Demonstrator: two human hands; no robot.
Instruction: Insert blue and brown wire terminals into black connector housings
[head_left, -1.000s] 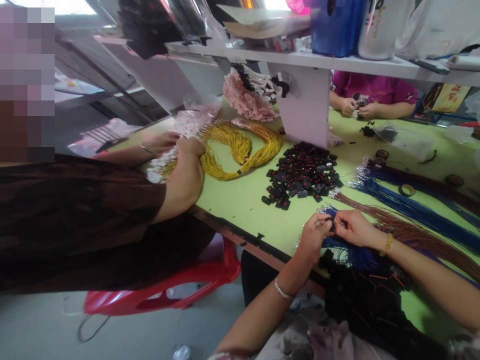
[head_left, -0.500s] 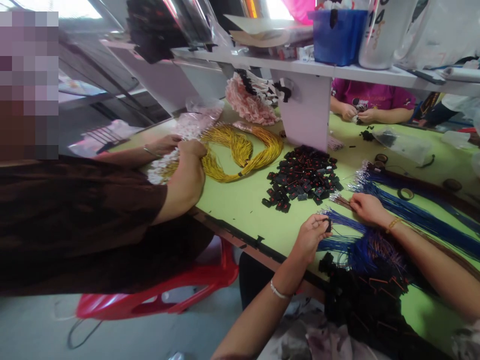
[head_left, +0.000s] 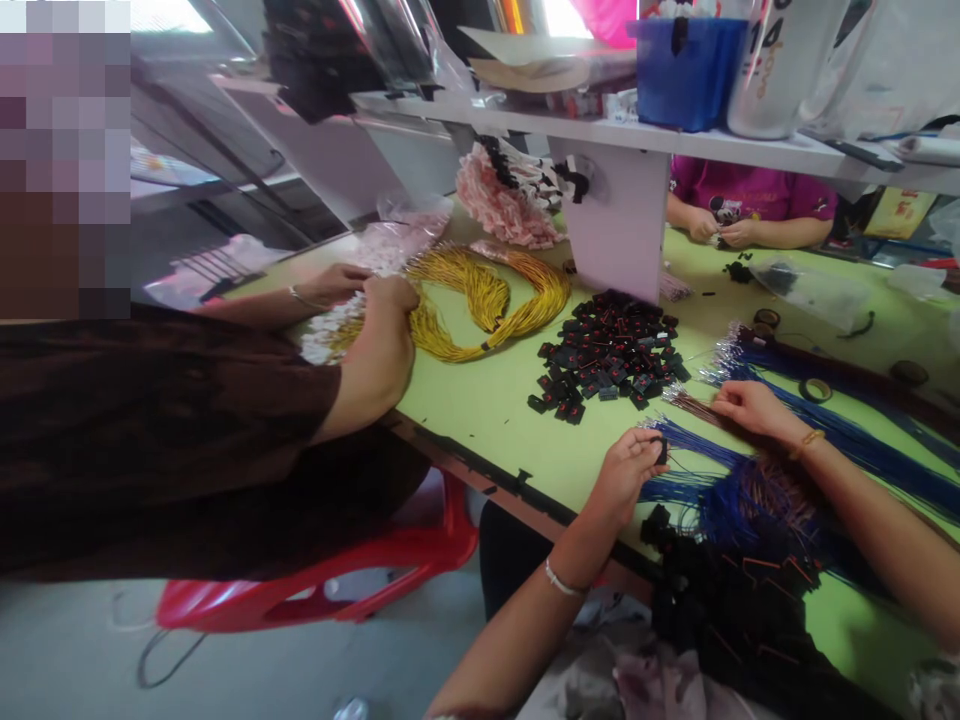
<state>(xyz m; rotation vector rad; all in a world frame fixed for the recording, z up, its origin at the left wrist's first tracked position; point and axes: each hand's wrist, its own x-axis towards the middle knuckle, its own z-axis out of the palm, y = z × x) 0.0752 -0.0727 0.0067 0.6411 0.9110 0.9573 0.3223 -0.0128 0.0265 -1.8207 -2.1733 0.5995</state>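
Note:
My left hand (head_left: 624, 468) is closed around a small black connector housing (head_left: 660, 452), held between thumb and fingers. Just beyond it lie blue wires (head_left: 694, 440) with metal-tipped ends. My right hand (head_left: 750, 408) has its fingers pinched together at a bundle of brown wires (head_left: 694, 408); what sits between the fingertips is too small to make out. Thicker blue wires (head_left: 832, 428) run beneath my right wrist. A heap of loose black housings (head_left: 607, 350) lies on the green table beyond my left hand. Near my body is a dark pile of wired housings (head_left: 739, 590).
At left, a co-worker's hands (head_left: 375, 290) handle yellow wires (head_left: 480, 300) with white ends. Across the table another person (head_left: 750, 205) works under the shelf (head_left: 510, 122). Tape rolls (head_left: 814, 389) lie at right. A red stool (head_left: 300, 590) stands below the table edge.
My right hand has shifted slightly right along the brown wires. My left hand keeps hold of the black connector housing. The whole view has shifted a little.

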